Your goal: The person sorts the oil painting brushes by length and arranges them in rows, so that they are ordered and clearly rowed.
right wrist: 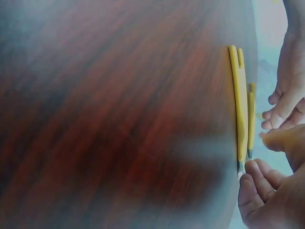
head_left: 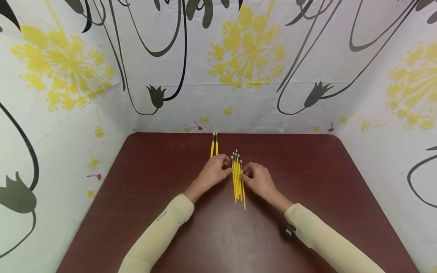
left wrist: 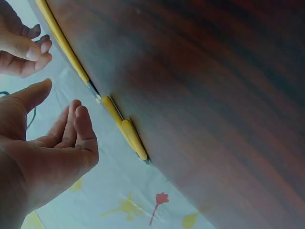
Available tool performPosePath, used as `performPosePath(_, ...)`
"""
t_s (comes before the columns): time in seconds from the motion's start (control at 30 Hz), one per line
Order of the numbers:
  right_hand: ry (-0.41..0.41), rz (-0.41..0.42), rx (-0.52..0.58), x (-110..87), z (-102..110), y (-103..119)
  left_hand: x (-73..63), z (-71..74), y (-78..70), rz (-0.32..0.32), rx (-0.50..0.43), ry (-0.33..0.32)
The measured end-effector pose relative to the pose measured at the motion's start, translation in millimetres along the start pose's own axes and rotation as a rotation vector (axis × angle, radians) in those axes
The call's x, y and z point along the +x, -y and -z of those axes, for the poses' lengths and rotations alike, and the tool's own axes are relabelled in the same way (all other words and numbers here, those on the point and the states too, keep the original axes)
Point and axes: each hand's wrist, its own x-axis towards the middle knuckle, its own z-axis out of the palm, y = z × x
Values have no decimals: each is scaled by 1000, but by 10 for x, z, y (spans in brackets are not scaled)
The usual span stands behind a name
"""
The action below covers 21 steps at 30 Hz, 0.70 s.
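Note:
Several slim yellow paintbrushes (head_left: pixel 236 178) with dark ferrules and pale tips lie side by side in a bunch near the middle of the table. My left hand (head_left: pixel 215 169) is at the bunch's left edge, thumb and fingers apart. On the opposite side, fingertips of my right hand (head_left: pixel 260 181) are right at the outermost handle. Both wrist views show no brush between the fingers of the left hand (left wrist: pixel 57 143) or the right hand (right wrist: pixel 276 191). Two more paintbrushes (head_left: pixel 212 149) point toward the back edge, just beyond the left hand, which partly hides them.
The dark reddish-brown table (head_left: pixel 293 151) has rounded back corners. White cloth (head_left: pixel 184 68) printed with yellow flowers and grey tulips hangs behind it and along both sides. Pale sleeves (head_left: pixel 160 231) cover both forearms, and a small dark device (head_left: pixel 290 230) is under the right one.

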Motion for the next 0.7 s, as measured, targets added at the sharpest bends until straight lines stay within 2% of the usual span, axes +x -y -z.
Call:
performPosePath(0.27,-26,-32,-37,-40,-43,-9,-52,-55,-75,-20,68,44)
performPosePath(0.47,-26,-62,-58,-71,-72,-13,-64,-114,-141,7,144,67)
performPosePath(0.7,-12,-55,-64,-66,-98,-46,-59,-160,-156,40,230,94)
